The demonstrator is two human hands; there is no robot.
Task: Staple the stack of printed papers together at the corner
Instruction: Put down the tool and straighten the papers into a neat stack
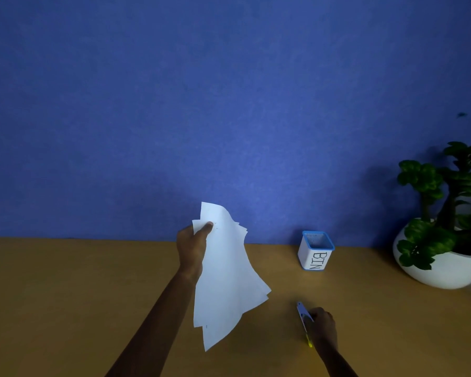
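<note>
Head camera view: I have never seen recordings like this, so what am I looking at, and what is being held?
There is no machine here: a person wears one camera on the head, looking forward and down at their two bare hands. The left hand pinches a fanned stack of papers by its upper corner, lifted above the wooden table. The right hand grips a stapler low near the table. Farther back stand a white container marked BIN and a potted plant, against a blue wall.

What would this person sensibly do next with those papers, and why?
Probably tap the papers square on the table: they hang fanned and uneven, pinched at one corner by the left hand, while the right hand grips the stapler down on the table.
</note>
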